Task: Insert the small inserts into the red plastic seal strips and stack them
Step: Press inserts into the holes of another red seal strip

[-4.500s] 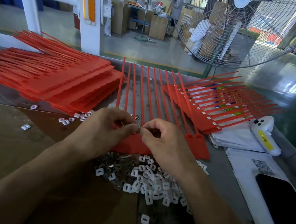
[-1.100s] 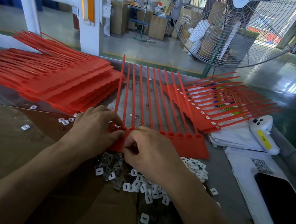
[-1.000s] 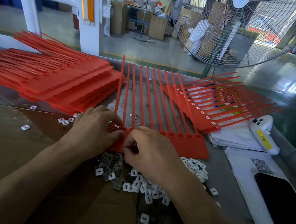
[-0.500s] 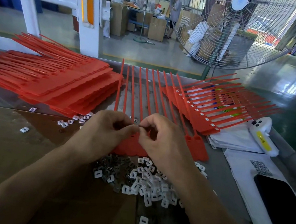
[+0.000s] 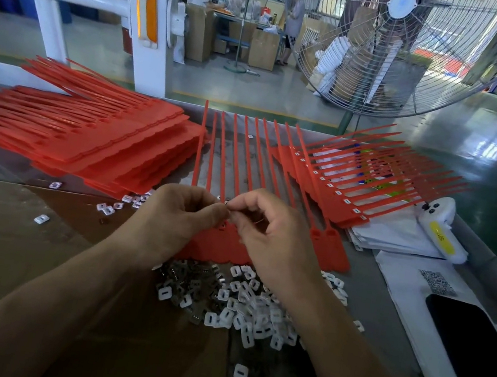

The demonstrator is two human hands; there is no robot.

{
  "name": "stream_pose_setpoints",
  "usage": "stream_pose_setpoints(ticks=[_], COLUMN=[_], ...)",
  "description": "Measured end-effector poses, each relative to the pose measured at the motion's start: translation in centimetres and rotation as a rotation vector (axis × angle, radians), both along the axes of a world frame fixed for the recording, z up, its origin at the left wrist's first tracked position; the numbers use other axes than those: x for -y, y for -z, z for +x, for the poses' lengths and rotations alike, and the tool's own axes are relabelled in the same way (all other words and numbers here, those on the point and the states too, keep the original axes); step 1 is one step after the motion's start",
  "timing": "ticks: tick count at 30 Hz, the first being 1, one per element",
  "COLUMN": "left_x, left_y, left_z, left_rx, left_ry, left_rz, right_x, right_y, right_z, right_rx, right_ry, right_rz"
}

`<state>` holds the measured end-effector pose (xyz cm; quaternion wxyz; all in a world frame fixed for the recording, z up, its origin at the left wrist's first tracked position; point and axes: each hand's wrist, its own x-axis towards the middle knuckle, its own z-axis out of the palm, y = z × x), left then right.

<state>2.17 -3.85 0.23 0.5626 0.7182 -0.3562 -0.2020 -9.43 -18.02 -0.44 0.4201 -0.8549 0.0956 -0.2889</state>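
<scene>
Both hands, the left hand and right hand, are pinching one small insert together above the red seal strip.

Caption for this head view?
Both hands, left and right, pinch a small insert above a red strip.

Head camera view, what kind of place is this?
Most likely a factory assembly floor: stacks of red seal strips, a loose pile of white inserts on the bench, and a large industrial fan beside cardboard boxes.

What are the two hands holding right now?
Left hand: pinching a small insert.
Right hand: pinching the same insert, fingertip to fingertip.
</scene>
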Motion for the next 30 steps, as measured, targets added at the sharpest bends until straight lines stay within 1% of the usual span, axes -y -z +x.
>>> stream_pose_setpoints(ticks=[3, 6, 11, 13, 15, 24, 30], left_x=[0.1, 0.0, -0.1, -0.1, -0.1, 0.1, 0.2], left_y=[0.3, 0.4, 0.5, 0.5, 0.6, 1.0, 1.0], left_z=[0.1, 0.4, 0.6, 0.6, 0.6, 0.4, 0.5], left_rx=[0.114, 0.206, 0.248, 0.266, 0.269, 0.299, 0.322], left_ry=[-0.04, -0.107, -0.157, -0.167, -0.168, -0.153, -0.156], left_rz=[0.029, 0.036, 0.04, 0.048, 0.056, 0.081, 0.071], right_x=[0.3, 1.0, 1.3, 1.1, 1.0, 0.8, 1.2], right_y=[0.2, 0.0, -0.5, -0.6, -0.6, -1.1, -1.3], right_z=[0.0, -0.3, -0.9, -0.9, -1.0, -1.3, -1.6], right_rx=[-0.036, -0.162, -0.381, -0.437, -0.475, -0.521, -0.491], right_ry=[0.032, 0.038, -0.178, -0.256, -0.288, -0.255, -0.265], right_rz=[-0.01, -0.061, -0.126, -0.174, -0.225, -0.39, -0.32])
